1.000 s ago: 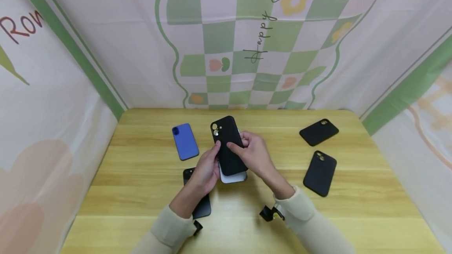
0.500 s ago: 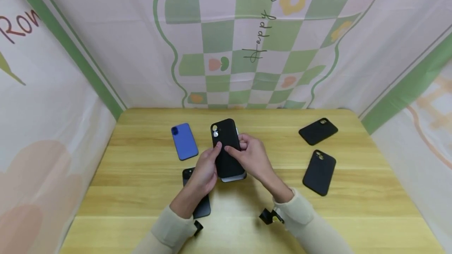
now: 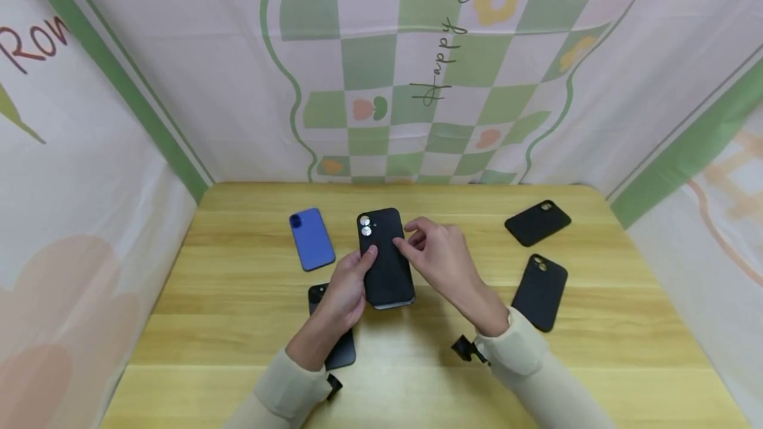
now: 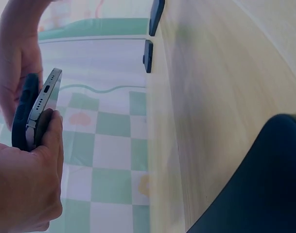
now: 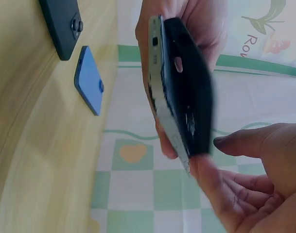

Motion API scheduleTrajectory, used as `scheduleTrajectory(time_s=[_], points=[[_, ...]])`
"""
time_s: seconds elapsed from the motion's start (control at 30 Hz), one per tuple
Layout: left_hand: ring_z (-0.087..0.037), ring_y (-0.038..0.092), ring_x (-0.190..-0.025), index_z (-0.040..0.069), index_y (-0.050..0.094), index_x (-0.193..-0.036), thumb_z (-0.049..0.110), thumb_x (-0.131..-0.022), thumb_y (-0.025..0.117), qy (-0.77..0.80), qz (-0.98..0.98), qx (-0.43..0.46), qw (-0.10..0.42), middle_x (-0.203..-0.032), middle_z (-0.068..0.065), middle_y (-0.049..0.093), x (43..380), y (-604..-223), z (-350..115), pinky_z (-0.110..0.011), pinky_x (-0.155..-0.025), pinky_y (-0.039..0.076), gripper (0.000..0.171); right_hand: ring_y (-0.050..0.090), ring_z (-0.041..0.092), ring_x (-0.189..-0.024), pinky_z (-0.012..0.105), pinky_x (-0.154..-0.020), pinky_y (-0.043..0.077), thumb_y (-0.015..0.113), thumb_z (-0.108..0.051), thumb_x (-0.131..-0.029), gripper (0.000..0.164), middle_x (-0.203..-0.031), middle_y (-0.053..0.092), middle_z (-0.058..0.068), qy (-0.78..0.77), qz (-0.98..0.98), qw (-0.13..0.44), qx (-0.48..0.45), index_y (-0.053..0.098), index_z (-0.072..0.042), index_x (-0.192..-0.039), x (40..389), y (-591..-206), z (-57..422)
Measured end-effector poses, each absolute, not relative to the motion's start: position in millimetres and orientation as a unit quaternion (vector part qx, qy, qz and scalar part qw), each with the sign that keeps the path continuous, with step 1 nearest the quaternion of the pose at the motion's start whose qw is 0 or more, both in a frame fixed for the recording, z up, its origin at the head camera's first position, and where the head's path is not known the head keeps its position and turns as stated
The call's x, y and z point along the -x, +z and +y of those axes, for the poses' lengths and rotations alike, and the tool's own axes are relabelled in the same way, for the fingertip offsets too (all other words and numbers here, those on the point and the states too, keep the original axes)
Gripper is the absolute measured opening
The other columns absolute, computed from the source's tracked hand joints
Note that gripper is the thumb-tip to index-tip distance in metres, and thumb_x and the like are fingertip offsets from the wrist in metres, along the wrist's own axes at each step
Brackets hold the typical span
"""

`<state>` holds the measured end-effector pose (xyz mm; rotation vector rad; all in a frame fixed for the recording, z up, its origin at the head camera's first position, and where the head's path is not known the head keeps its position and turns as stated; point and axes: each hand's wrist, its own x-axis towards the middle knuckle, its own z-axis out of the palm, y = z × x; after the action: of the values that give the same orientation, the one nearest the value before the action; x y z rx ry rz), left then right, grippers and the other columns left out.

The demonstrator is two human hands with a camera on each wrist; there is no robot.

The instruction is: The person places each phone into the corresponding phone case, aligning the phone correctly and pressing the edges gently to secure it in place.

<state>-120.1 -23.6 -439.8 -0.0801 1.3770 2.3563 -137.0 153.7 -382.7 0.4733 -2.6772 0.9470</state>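
Note:
My left hand [image 3: 348,290] grips a phone [image 4: 46,99] by its left side, thumb over the black phone case [image 3: 390,270] that lies across its back. Two silver camera lenses [image 3: 365,226] show at the case's upper left corner. A pale strip of the phone sticks out at the bottom edge, and both wrist views show the case standing at an angle to the phone there. My right hand [image 3: 444,260] is at the right edge, thumb and forefinger apart. In the right wrist view its forefinger [image 5: 208,174] touches the case's edge; the thumb is close to it.
A blue phone [image 3: 312,239] lies at the back left of the wooden table [image 3: 226,296]. A dark phone [image 3: 341,349] is partly hidden under my left forearm. Two black phone cases [image 3: 538,223] lie at the right, the nearer one beside my right sleeve. A patterned cloth hangs behind.
The case has slid down and lined up more with the phone, so less pale phone shows below and both lenses appear. My right hand has eased its hold and moved slightly right.

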Motion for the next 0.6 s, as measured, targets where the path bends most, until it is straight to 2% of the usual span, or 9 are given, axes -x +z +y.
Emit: scheduleTrajectory(time_s=[0.17, 0.4, 0.53, 0.6], points=[[-0.031, 0.051, -0.146, -0.003, 0.038, -0.158, 0.025, -0.118, 0.039, 0.847, 0.487, 0.015, 0.214, -0.157, -0.02, 0.052, 119, -439, -26, -0.04, -0.113, 0.05, 0.05, 0.077, 0.022, -0.073, 0.039, -0.065, 0.064, 0.083, -0.016, -0.093, 0.027, -0.086, 0.079, 0.011, 0.309, -0.927, 0.132, -0.169, 0.076, 0.003, -0.111, 145, -383, 155], [-0.03, 0.048, -0.148, -0.002, 0.036, -0.16, 0.022, -0.117, 0.039, 0.845, 0.486, 0.018, 0.223, -0.159, -0.018, 0.05, 115, -437, -25, -0.04, -0.114, 0.049, 0.049, 0.077, 0.028, -0.096, 0.042, -0.08, 0.065, 0.071, -0.02, -0.104, 0.032, -0.109, 0.079, 0.015, 0.377, -0.907, 0.044, -0.184, 0.072, -0.002, -0.129, 170, -383, 158], [-0.031, 0.053, -0.143, -0.003, 0.038, -0.159, 0.023, -0.117, 0.039, 0.836, 0.496, 0.006, 0.233, -0.155, -0.02, 0.054, 115, -437, -24, -0.041, -0.112, 0.051, 0.049, 0.074, 0.023, -0.098, 0.039, -0.083, 0.061, 0.065, -0.024, -0.107, 0.027, -0.112, 0.079, 0.01, 0.416, -0.889, -0.016, -0.19, 0.077, -0.007, -0.124, 187, -383, 162], [-0.032, 0.056, -0.14, -0.003, 0.04, -0.158, 0.023, -0.117, 0.04, 0.833, 0.499, -0.002, 0.24, -0.152, -0.021, 0.056, 114, -438, -23, -0.042, -0.11, 0.053, 0.048, 0.071, 0.02, -0.091, 0.035, -0.078, 0.057, 0.065, -0.027, -0.108, 0.025, -0.107, 0.08, 0.007, 0.432, -0.882, -0.045, -0.185, 0.081, -0.009, -0.117, 193, -383, 164]])
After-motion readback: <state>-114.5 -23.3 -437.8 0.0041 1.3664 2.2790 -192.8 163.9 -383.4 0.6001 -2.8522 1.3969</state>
